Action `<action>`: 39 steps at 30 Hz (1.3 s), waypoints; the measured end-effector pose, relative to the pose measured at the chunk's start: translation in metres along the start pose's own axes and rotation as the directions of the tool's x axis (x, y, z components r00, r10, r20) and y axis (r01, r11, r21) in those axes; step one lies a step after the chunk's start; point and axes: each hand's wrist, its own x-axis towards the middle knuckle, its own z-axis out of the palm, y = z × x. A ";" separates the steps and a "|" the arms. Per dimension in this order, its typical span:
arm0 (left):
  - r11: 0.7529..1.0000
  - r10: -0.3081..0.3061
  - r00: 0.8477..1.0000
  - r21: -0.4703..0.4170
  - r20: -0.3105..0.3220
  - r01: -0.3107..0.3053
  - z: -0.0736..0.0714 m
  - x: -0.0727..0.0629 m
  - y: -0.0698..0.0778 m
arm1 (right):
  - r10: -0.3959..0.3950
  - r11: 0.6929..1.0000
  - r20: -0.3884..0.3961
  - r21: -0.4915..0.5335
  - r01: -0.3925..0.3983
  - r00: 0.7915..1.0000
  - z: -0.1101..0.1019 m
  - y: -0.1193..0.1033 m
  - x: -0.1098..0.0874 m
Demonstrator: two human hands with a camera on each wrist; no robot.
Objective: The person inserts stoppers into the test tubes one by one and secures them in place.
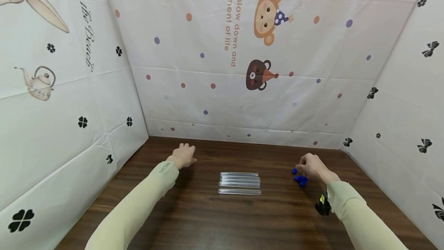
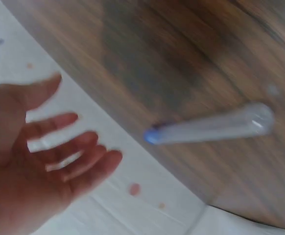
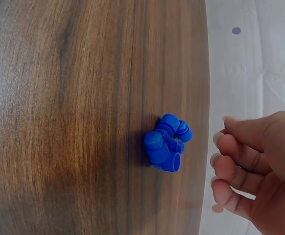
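My left hand (image 1: 183,156) is held over the far left of the table, its fingers loosely spread with nothing in them. In the left wrist view, a clear test tube (image 2: 208,130) with a blue cap (image 2: 152,136) lies beyond those fingertips; the head view does not show this tube. My right hand (image 1: 311,166) hovers by a small heap of blue caps (image 3: 165,142), fingers loosely bent and thumb tip close to the index finger. No cap shows between them. One blue cap (image 1: 294,171) sits a little apart from the heap in the head view.
Several clear test tubes (image 1: 239,180) lie side by side mid-table, with another tube (image 1: 239,191) slightly nearer. A black device (image 1: 323,204) with a yellow-green mark shows beside the right cuff. Printed white sheets (image 1: 222,99) wall the brown wooden table (image 1: 222,223) at the back and sides.
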 end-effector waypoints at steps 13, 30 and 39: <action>0.940 0.326 0.944 -0.118 0.043 -0.320 0.006 0.002 0.070 | -0.006 1.000 -0.007 0.002 0.006 1.000 0.005 0.002 0.001; 0.903 0.423 0.906 -0.083 -0.005 -0.422 0.032 0.019 0.108 | -0.036 0.997 -0.035 -0.070 0.034 0.999 0.013 0.007 0.006; 0.915 0.393 0.919 -0.093 -0.019 -0.393 0.042 0.026 0.110 | -0.001 0.987 -0.093 -0.158 -0.014 0.996 0.020 0.010 0.008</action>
